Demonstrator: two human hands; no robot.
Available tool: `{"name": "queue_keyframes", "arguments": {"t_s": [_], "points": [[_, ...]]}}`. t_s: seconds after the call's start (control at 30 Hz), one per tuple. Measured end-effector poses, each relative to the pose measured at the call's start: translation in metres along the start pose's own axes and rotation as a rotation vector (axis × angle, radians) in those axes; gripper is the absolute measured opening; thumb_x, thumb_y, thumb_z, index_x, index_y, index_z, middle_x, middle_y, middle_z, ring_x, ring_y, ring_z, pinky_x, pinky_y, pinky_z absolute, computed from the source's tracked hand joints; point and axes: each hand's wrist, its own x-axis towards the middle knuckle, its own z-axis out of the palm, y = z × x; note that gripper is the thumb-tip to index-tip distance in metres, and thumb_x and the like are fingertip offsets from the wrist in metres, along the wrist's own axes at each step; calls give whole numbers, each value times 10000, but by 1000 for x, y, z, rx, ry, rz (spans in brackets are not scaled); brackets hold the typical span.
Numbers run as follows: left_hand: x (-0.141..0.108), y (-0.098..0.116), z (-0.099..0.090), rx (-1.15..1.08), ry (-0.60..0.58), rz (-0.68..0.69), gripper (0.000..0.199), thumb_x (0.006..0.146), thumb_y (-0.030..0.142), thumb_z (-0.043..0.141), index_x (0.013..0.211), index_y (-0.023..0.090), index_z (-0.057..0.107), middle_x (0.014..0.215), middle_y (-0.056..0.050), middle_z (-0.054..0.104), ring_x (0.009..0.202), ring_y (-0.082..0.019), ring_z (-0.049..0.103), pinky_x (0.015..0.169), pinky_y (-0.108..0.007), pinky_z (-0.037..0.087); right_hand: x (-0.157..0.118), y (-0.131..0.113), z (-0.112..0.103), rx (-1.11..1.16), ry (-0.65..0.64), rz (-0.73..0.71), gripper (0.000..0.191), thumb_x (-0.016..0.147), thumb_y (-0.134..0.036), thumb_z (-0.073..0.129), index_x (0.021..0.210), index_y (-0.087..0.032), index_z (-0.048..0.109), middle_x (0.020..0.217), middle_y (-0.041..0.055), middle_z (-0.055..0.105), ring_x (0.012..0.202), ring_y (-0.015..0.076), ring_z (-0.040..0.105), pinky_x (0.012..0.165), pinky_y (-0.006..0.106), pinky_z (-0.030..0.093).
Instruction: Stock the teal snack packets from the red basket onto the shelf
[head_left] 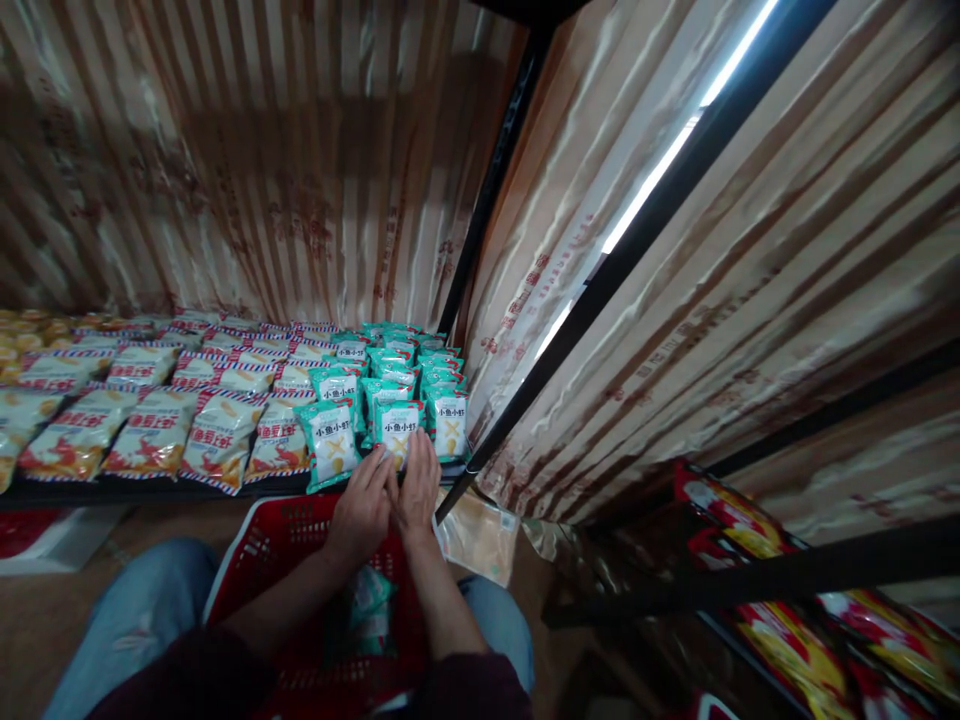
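My left hand [365,505] and my right hand [417,492] are side by side at the front edge of the shelf. The fingers of both are stretched out, with the fingertips against the lower front of a green-and-white snack bag [397,425]. Its lower part is partly hidden by them. To the left stands another green-and-white bag [332,440], and to the right a third one [450,420]. Several more like them are lined up behind in rows. Below my forearms, between my knees, a red plastic basket [289,525] holds a few green packets [371,610].
White-and-orange snack bags [154,430] fill the shelf leftward. A black metal post [517,405] rises just right of the green bags. Striped curtains [337,180] hang behind. Red-and-yellow packages [787,650] lie on a rack at lower right. A cardboard piece [480,540] is under the shelf end.
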Motion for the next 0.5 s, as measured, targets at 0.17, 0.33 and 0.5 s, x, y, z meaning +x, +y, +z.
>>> {"name": "queue_keyframes", "arguments": {"t_s": [0.17, 0.33, 0.5], "points": [[-6, 0, -3, -10, -8, 18, 483, 824, 99, 315, 1282, 120, 467, 1378, -163, 450, 1320, -236, 364, 1062, -454, 383, -5, 3, 3, 25, -29, 18, 595, 922, -361, 375, 1443, -133, 196, 1424, 193, 364, 1350, 251, 276, 1006, 465, 361], [-16, 4, -6, -45, 17, 18, 484, 816, 84, 310, 1272, 121, 470, 1365, -156, 458, 1318, -219, 363, 1071, -434, 375, -9, 1, -3, 60, 18, 29, 618, 911, -374, 402, 1434, -115, 199, 1429, 215, 336, 1365, 252, 239, 1018, 480, 353], [-28, 7, -5, -142, 0, -3, 472, 824, 102, 303, 1257, 142, 488, 1299, -144, 522, 1249, -213, 445, 1048, -447, 396, -15, -4, -15, 99, 3, 59, 551, 911, -358, 386, 1390, -102, 293, 1410, 204, 369, 1348, 235, 262, 1027, 473, 345]]}}
